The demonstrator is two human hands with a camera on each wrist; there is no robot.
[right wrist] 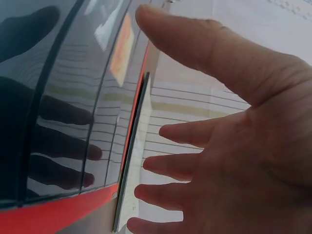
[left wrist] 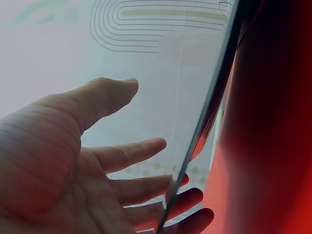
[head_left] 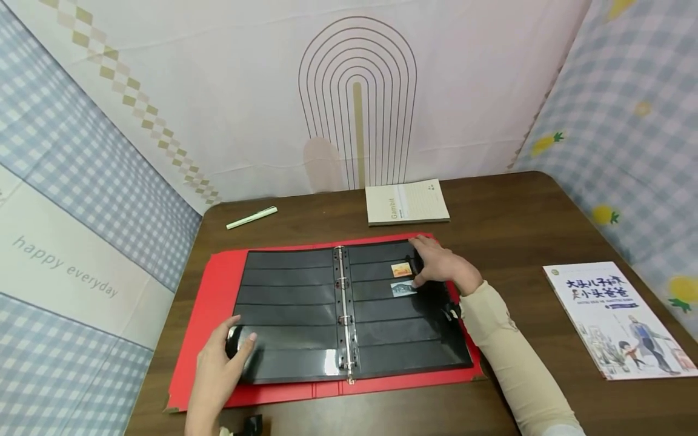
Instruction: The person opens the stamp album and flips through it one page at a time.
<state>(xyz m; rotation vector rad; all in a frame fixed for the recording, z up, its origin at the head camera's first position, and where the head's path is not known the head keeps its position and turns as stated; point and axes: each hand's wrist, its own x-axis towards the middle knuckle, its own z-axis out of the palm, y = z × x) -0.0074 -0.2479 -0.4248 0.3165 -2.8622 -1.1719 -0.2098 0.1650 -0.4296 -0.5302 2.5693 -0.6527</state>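
Binder (head_left: 218, 290), red cover with glossy black pocket pages, lies open on the brown desk (head_left: 518, 224). Left hand (head_left: 220, 363) and right hand (head_left: 444, 266) rest flat on it, grip loose. Notebook (head_left: 406, 201) reads "Gambit".

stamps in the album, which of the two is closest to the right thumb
The lower, grey-and-white stamp: the right hand has its thumb tip right at that stamp's right edge, while the orange stamp sits one pocket row higher, farther from the thumb.
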